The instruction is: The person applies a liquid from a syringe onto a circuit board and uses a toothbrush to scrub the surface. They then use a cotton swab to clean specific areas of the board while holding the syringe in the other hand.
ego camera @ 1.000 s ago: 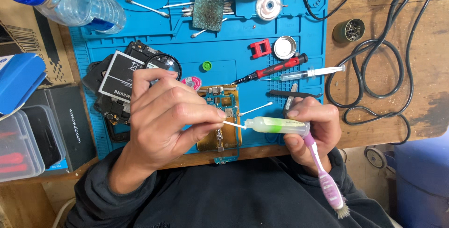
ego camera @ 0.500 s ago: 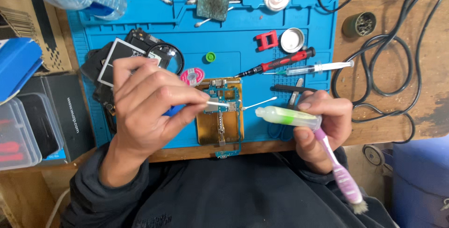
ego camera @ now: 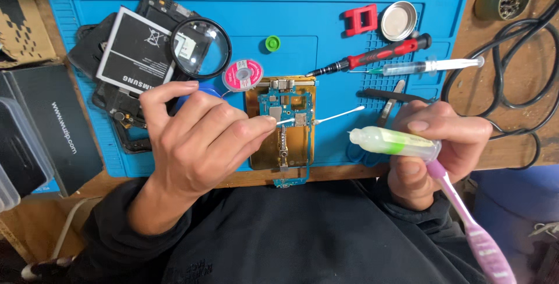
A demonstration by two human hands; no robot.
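Your left hand pinches a white swab, its tip down on the blue board, which lies on a gold plate near the front edge of the blue mat. Your right hand grasps a pale green-banded tube and a purple toothbrush, off the mat's front right corner. A second swab lies just right of the board, with tweezers, a screwdriver and a syringe beyond; a magnifier and battery crowd the left
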